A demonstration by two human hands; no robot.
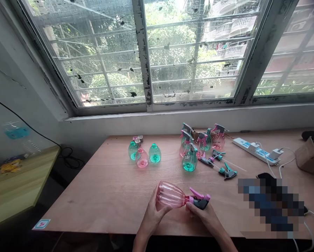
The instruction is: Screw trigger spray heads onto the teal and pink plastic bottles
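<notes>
A pink see-through spray bottle [171,194] lies on its side in the air above the front of the table, its neck pointing right. My left hand [154,212] is wrapped round the bottle's base end. At the neck, my right hand [202,214] grips the black and pink spray head [199,201], which sits on the bottle's mouth. Whether the head is screwed tight I cannot tell. Farther back stand two green bottles [155,154] and a pink bottle [142,159] without heads. Loose spray heads [227,171] with thin tubes lie to the right.
Several bottles with heads on, among them a green spray bottle [189,161], stand at the back. A white power strip [256,151] with cables lies right of them, near a cardboard box [311,157]. Small square boxes [138,140] sit back left. A blurred patch [273,203] covers the right front.
</notes>
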